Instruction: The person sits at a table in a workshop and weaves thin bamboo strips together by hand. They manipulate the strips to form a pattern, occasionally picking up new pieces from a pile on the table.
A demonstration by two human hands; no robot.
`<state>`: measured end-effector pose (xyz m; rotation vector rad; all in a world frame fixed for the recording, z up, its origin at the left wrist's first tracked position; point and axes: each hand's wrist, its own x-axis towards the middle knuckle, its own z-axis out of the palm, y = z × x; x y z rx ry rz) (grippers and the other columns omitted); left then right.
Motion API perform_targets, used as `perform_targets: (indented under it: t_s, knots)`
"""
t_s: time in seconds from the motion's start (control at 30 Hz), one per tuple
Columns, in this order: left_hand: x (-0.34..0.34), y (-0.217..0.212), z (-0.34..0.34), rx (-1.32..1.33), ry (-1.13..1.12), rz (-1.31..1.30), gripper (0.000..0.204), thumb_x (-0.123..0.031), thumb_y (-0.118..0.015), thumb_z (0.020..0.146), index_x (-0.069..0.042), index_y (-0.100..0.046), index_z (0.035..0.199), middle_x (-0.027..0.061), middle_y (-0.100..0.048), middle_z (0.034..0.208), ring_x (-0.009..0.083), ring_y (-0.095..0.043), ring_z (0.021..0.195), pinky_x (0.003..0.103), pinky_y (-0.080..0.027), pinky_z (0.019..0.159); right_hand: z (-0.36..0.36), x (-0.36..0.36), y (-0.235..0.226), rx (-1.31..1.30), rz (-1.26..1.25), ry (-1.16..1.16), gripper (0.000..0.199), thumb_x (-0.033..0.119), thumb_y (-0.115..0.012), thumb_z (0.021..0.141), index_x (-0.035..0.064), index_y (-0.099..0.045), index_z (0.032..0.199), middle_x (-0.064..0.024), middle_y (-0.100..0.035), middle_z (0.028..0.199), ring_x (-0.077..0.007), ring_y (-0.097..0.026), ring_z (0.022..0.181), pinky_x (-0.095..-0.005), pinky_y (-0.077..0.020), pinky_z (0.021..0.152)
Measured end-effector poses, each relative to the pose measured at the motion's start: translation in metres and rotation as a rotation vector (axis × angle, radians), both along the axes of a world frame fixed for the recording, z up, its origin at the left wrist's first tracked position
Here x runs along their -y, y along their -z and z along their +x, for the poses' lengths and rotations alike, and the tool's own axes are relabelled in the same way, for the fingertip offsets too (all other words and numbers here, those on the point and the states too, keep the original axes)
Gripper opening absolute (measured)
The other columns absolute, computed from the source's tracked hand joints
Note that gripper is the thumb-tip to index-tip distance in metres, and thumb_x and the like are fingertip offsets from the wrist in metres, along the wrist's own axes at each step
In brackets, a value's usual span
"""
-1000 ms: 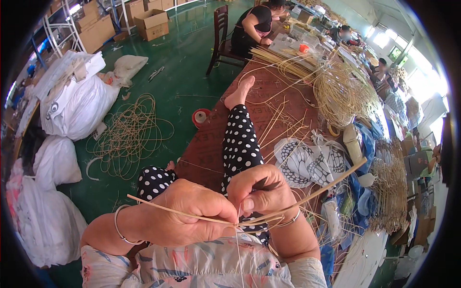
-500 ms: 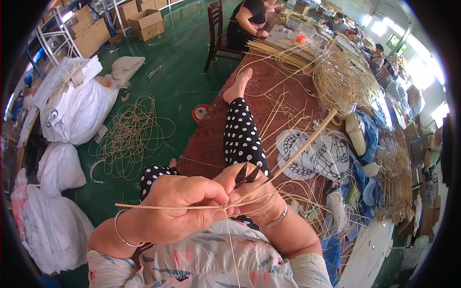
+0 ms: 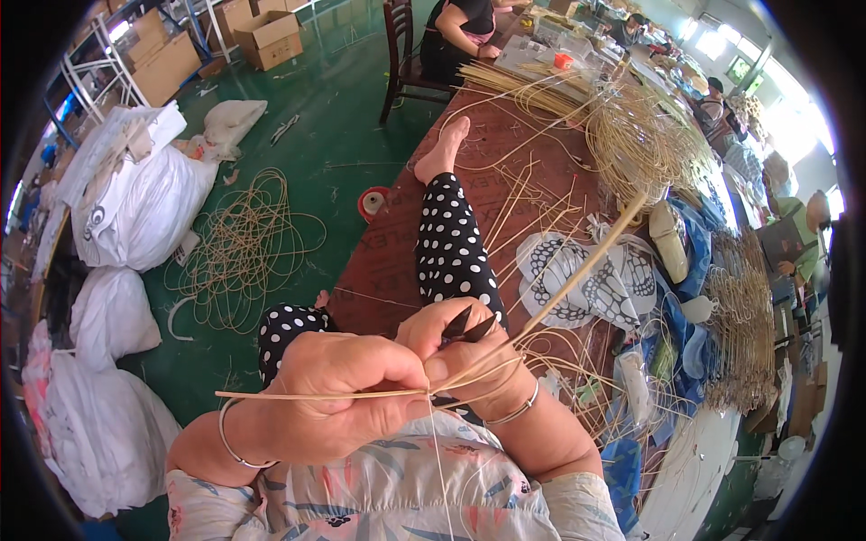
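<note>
Over your lap: your two hands meet just above the floral shirt (image 3: 397, 487), with the polka-dot leg (image 3: 451, 243) stretched out on the brown table (image 3: 379, 270) beyond them.
Left hand (image 3: 338, 392): closed in a fist round a thin cane (image 3: 307, 395) that juts out level to your left; thumb and forefinger pinch it where the strands cross.
Right hand (image 3: 469, 356): curled shut on small dark snips (image 3: 469, 325), their blades poking up past the knuckles, and it also pinches the near end of the thick cane (image 3: 577, 275).
Thick cane: runs from the pinch up and to the right over the patterned cloth (image 3: 577, 270); it looks stiff and springy, so I judge it will lever against your fingers if you hold it far from the crossing.
Thin cane: looks light, dry and smooth; likely to slip in a loose grip and to kink or split if bent sharply.
Thread (image 3: 439, 469): a fine pale line hangs from the pinch down across the shirt; it looks weak, easy to snap or lose.
Where to hold: right at the crossing, fingertips on both canes, close to the thread.
Nearby: a loose coil (image 3: 239, 243) of cane lies on the green floor (image 3: 298, 135) to your left; woven wire-like baskets (image 3: 649, 135) sit further up the table.
</note>
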<state>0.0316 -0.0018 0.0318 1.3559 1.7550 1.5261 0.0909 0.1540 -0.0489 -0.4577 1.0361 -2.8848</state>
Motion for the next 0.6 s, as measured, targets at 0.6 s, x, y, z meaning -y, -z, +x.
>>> perform_targets:
  t_s: [0.6]
  knots:
    - [0.019,-0.010,-0.012,-0.363,-0.203,0.103,0.013,-0.012,-0.067,0.070,-0.002,-0.059,0.068,0.0071,-0.054,0.057,0.0182,-0.050,0.046,0.028,-0.037,0.043,0.039,-0.029,-0.051,-0.378,0.201,0.411,0.021,0.019,-0.055,0.078,-0.0017,-0.055,0.080,-0.0136,-0.055,0.070,-0.0189,-0.052,0.054,-0.0277,-0.0415,0.045]
